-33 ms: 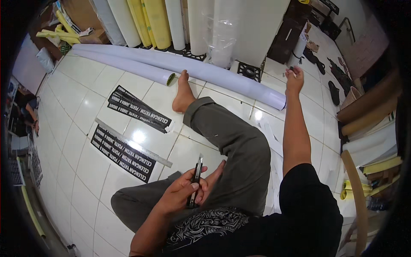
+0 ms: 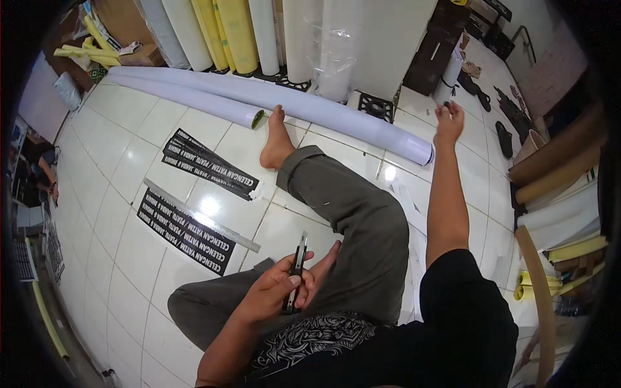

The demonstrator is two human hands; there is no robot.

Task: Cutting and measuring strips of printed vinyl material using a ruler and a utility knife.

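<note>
Down on the white tiled floor [image 2: 123, 252] I'm sitting, one leg stretched out ahead, bare foot [image 2: 277, 143] just beside the end of a long pale roll [image 2: 194, 98] lying across the tiles. My left hand [image 2: 281, 290] is in close over my lap, fingers wrapped round a slim black utility knife [image 2: 297, 271], its metal tip pointing up and away from me. That's a firm, closed grip, thumb along the handle. My right hand [image 2: 449, 121] is flung far out to the side, arm fully extended, well apart from the left; it's pinching something small and dark between the fingertips, too tiny for me to make out. It hovers just past the end of a second long pale roll [image 2: 362, 123], which runs behind my foot.

Off to my left, a metal ruler [image 2: 200, 215] lies diagonally on the tiles, touching the edge of a black printed strip [image 2: 184, 231]. More black strips [image 2: 210, 163] sit in a fanned stack just beyond it, nearer my foot. Upright rolls [image 2: 239, 32], white and yellow, stand along the wall [image 2: 401, 39] at the back.
</note>
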